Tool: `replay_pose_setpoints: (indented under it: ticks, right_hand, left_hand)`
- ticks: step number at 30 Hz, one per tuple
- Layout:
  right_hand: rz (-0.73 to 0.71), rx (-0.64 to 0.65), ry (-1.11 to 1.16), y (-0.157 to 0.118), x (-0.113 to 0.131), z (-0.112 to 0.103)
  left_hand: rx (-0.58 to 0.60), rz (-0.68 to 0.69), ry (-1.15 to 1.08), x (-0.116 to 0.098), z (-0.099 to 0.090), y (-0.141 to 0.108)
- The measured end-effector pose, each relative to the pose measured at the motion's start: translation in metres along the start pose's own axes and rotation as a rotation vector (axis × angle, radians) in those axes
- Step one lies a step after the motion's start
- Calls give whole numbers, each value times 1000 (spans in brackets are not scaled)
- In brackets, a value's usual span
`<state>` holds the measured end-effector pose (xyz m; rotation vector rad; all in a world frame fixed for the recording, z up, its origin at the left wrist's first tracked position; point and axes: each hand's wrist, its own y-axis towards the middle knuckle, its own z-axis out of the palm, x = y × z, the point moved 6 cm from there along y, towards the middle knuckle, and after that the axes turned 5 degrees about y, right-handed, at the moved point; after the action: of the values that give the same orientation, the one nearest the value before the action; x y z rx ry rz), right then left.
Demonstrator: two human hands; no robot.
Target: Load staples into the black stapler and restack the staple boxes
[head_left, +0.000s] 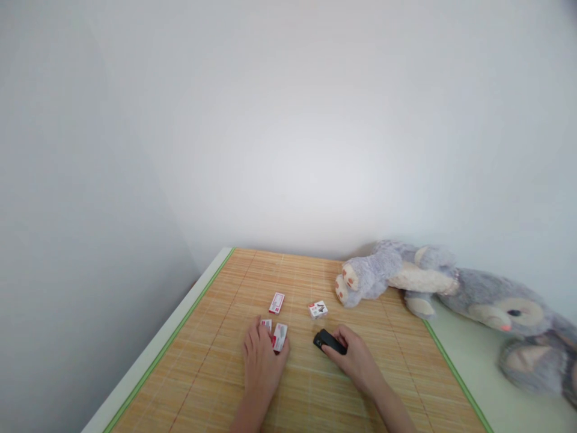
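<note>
Your right hand (354, 355) grasps the black object (325, 341), nearer the right edge of the mat (360, 394); hold that grip level. Your left hand (261, 355) partly covers two boxes (280, 337), its grasp unclear; press lightly.

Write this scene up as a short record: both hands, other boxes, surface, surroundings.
Left hand: touching small red-and-white boxes
Right hand: gripping a black object, perhaps a stapler
Farther boxes: left box and right box, apart
Surface: bamboo mat
Right side: grey plush toy, lying across the mat's edge
Background: pale wall
</note>
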<state>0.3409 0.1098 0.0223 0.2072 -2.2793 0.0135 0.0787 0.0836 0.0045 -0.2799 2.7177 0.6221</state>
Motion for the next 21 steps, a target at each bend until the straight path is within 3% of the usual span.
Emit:
replay_pose_setpoints:
  ticks: [6, 13, 21]
  right_hand:
    - [146, -62, 117, -26, -14, -5]
    - [234, -27, 162, -60, -17, 4]
    - [180, -86, 161, -75, -19, 10]
  left_hand:
    - [31, 51, -98, 16, 5, 24]
    - [156, 217, -60, 11, 9, 42]
    - [178, 280, -72, -6, 12, 30]
